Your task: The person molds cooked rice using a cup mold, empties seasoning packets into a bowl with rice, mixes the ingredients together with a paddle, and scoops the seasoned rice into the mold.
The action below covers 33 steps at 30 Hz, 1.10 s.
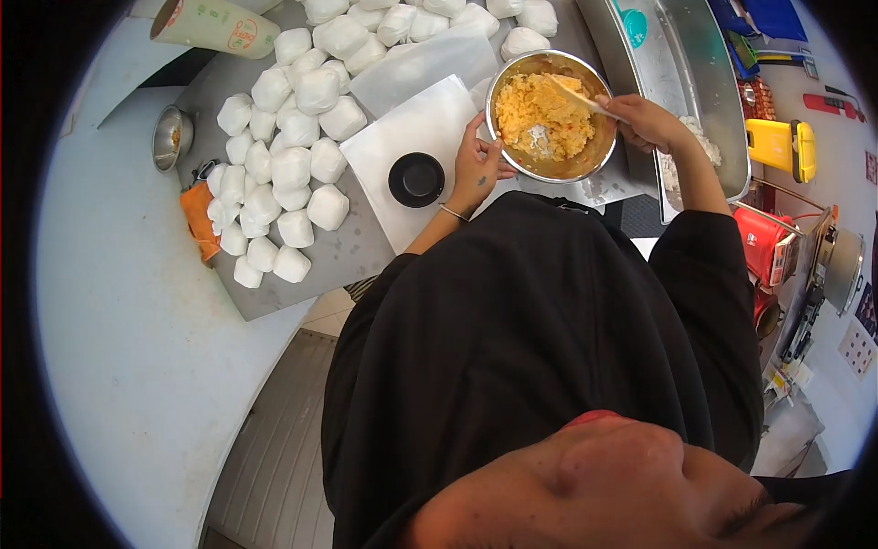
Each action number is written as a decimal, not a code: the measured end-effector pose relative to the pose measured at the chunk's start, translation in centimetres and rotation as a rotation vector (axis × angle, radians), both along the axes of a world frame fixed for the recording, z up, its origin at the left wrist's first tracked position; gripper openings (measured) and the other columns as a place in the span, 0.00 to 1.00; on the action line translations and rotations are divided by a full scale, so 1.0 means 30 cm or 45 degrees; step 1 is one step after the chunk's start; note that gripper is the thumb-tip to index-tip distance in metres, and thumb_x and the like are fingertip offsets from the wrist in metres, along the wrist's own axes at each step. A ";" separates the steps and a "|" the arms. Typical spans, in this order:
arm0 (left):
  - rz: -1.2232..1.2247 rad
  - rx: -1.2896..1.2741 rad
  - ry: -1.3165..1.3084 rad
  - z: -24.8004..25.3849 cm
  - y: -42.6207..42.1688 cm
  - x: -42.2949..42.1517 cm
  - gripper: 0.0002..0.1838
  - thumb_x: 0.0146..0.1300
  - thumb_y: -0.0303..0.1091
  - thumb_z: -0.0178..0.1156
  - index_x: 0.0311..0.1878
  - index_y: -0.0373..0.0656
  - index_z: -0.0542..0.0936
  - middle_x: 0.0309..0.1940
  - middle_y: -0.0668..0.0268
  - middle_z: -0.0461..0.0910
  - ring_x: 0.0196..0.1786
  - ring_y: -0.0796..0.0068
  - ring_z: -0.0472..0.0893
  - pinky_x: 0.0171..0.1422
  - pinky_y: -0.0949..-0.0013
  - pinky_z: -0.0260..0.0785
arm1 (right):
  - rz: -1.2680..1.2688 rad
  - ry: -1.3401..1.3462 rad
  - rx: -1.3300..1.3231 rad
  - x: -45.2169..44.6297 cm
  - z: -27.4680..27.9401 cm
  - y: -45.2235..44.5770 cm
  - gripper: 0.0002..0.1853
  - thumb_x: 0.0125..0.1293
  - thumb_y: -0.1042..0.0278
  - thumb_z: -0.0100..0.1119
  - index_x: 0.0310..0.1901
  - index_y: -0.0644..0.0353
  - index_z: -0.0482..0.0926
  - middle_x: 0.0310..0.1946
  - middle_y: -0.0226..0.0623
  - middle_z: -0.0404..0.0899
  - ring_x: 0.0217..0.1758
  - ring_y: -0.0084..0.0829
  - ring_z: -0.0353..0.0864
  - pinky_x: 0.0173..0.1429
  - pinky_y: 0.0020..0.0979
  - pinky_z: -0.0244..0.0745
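A steel mixing bowl (611, 137) holds a yellow-orange rice mixture (558, 101) with a small white patch in it. My left hand (477, 165) grips the bowl's rim at its left side, the thumb over the edge. In my right hand (645, 123) is the handle of a pale spatula (581, 99), its blade end in the mixture. Left of the bowl, near my left wrist, a small black bowl (416, 180) rests on white paper (384, 151).
Many white wrapped bundles (291, 169) cover the table's left and far side. A deep steel tray (704, 87) with white rice (700, 137) stands on the right. At the left are a small metal bowl (172, 139), an orange cloth (198, 220) and a paper roll (215, 26).
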<state>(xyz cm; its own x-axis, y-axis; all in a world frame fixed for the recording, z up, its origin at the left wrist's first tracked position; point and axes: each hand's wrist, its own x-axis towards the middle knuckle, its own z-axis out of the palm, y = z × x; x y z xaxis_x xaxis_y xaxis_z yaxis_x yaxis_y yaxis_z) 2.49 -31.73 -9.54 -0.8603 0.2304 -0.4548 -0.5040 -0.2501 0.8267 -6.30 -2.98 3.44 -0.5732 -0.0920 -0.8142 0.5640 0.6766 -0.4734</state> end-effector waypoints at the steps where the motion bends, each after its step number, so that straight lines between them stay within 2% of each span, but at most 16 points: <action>1: 0.009 0.010 -0.005 -0.001 0.001 0.001 0.35 0.71 0.29 0.55 0.76 0.46 0.50 0.35 0.61 0.75 0.31 0.64 0.85 0.36 0.64 0.85 | 0.096 0.181 0.081 -0.004 -0.002 0.009 0.23 0.72 0.44 0.51 0.34 0.58 0.76 0.14 0.29 0.69 0.10 0.23 0.63 0.14 0.29 0.58; 3: 0.020 0.030 -0.013 -0.002 0.005 -0.001 0.35 0.71 0.29 0.55 0.76 0.45 0.50 0.34 0.61 0.75 0.31 0.64 0.85 0.36 0.64 0.85 | 0.279 0.504 0.334 0.076 -0.181 0.008 0.19 0.72 0.48 0.49 0.39 0.57 0.78 0.22 0.38 0.77 0.24 0.33 0.76 0.27 0.36 0.69; 5: 0.019 0.028 0.001 0.006 0.012 -0.004 0.33 0.72 0.27 0.52 0.76 0.48 0.51 0.34 0.61 0.73 0.29 0.67 0.85 0.33 0.67 0.85 | 0.643 0.564 0.737 0.162 -0.144 -0.143 0.16 0.70 0.59 0.45 0.48 0.56 0.79 0.41 0.48 0.84 0.49 0.47 0.83 0.49 0.49 0.77; 6: 0.025 0.024 0.009 0.010 0.012 -0.004 0.32 0.72 0.27 0.50 0.76 0.49 0.52 0.34 0.61 0.71 0.28 0.68 0.85 0.32 0.69 0.85 | 0.632 0.381 0.794 0.201 -0.142 -0.236 0.15 0.70 0.61 0.44 0.48 0.56 0.79 0.44 0.48 0.83 0.50 0.47 0.84 0.51 0.49 0.78; 7: 0.036 0.037 -0.001 0.008 0.011 -0.004 0.32 0.72 0.27 0.50 0.76 0.48 0.52 0.34 0.61 0.71 0.28 0.67 0.85 0.32 0.69 0.85 | 0.832 0.372 0.745 0.220 -0.203 -0.247 0.16 0.70 0.61 0.44 0.50 0.55 0.79 0.46 0.48 0.83 0.50 0.47 0.84 0.52 0.49 0.78; 8: 0.043 0.048 -0.010 0.004 0.012 -0.001 0.32 0.72 0.27 0.50 0.76 0.48 0.52 0.34 0.61 0.72 0.28 0.67 0.85 0.32 0.69 0.85 | 0.817 0.393 0.707 0.224 -0.236 -0.216 0.16 0.71 0.59 0.45 0.50 0.55 0.80 0.45 0.48 0.84 0.50 0.46 0.84 0.52 0.48 0.78; 15: 0.009 0.049 -0.065 0.006 0.002 0.002 0.31 0.73 0.28 0.50 0.76 0.47 0.52 0.36 0.60 0.72 0.29 0.65 0.86 0.33 0.67 0.85 | 0.726 0.477 0.771 0.083 0.058 -0.205 0.22 0.72 0.46 0.47 0.43 0.57 0.83 0.37 0.46 0.85 0.44 0.45 0.85 0.50 0.47 0.78; 16: 0.007 0.046 -0.075 0.002 0.001 0.004 0.31 0.73 0.29 0.50 0.75 0.46 0.52 0.37 0.59 0.73 0.30 0.65 0.86 0.33 0.67 0.85 | 0.662 0.605 0.781 0.106 0.060 -0.247 0.22 0.71 0.47 0.48 0.43 0.57 0.83 0.37 0.45 0.85 0.43 0.46 0.85 0.49 0.48 0.77; 19: -0.070 -0.015 -0.127 0.006 -0.014 0.008 0.30 0.73 0.31 0.51 0.75 0.44 0.54 0.42 0.55 0.76 0.35 0.62 0.87 0.35 0.67 0.84 | 0.744 0.540 0.641 0.202 -0.202 -0.289 0.21 0.70 0.47 0.49 0.43 0.56 0.83 0.37 0.44 0.85 0.43 0.45 0.85 0.49 0.49 0.77; 22: -0.227 -0.189 -0.191 0.148 -0.086 0.003 0.28 0.74 0.35 0.52 0.73 0.43 0.59 0.48 0.51 0.80 0.42 0.58 0.87 0.39 0.68 0.82 | 0.658 0.513 0.722 0.194 -0.093 -0.261 0.20 0.70 0.49 0.50 0.44 0.57 0.82 0.39 0.47 0.84 0.45 0.47 0.84 0.48 0.50 0.77; 25: -0.080 -0.299 -0.120 0.251 -0.178 0.037 0.28 0.72 0.29 0.51 0.73 0.40 0.60 0.35 0.61 0.82 0.32 0.66 0.87 0.31 0.74 0.80 | 0.592 0.555 0.855 0.183 0.004 -0.179 0.18 0.69 0.51 0.51 0.47 0.56 0.80 0.37 0.48 0.84 0.43 0.50 0.84 0.46 0.49 0.78; 28: 0.197 -0.441 0.096 0.269 -0.319 0.089 0.33 0.64 0.28 0.58 0.72 0.41 0.61 0.42 0.57 0.80 0.39 0.64 0.84 0.40 0.70 0.79 | 0.423 0.626 0.942 0.189 -0.059 -0.107 0.17 0.68 0.53 0.52 0.51 0.55 0.76 0.36 0.47 0.84 0.41 0.51 0.84 0.44 0.49 0.78; 30: 0.136 -1.052 0.415 0.252 -0.392 0.130 0.39 0.57 0.31 0.64 0.72 0.43 0.62 0.51 0.53 0.74 0.50 0.59 0.78 0.50 0.63 0.74 | 0.338 0.595 0.882 0.216 -0.120 -0.103 0.17 0.67 0.58 0.54 0.54 0.55 0.75 0.41 0.47 0.84 0.46 0.50 0.83 0.46 0.49 0.77; 31: 0.085 -1.352 0.585 0.233 -0.421 0.144 0.42 0.53 0.33 0.67 0.72 0.43 0.62 0.55 0.51 0.72 0.55 0.57 0.75 0.56 0.60 0.71 | 0.343 0.761 0.857 0.245 -0.145 -0.102 0.18 0.66 0.60 0.55 0.55 0.54 0.75 0.45 0.46 0.82 0.49 0.48 0.81 0.48 0.48 0.77; 32: -0.031 -1.509 0.571 0.196 -0.447 0.159 0.50 0.43 0.42 0.73 0.72 0.45 0.62 0.64 0.48 0.61 0.66 0.49 0.62 0.69 0.51 0.57 | 0.339 0.933 0.836 0.279 -0.166 -0.097 0.18 0.65 0.63 0.56 0.57 0.54 0.74 0.48 0.45 0.80 0.53 0.47 0.79 0.50 0.48 0.76; 33: -0.083 -1.623 0.618 0.178 -0.455 0.177 0.52 0.42 0.43 0.74 0.72 0.45 0.61 0.64 0.47 0.60 0.66 0.48 0.61 0.70 0.51 0.55 | 0.326 1.101 0.819 0.313 -0.170 -0.096 0.20 0.64 0.65 0.58 0.58 0.54 0.74 0.52 0.44 0.78 0.56 0.45 0.78 0.52 0.47 0.75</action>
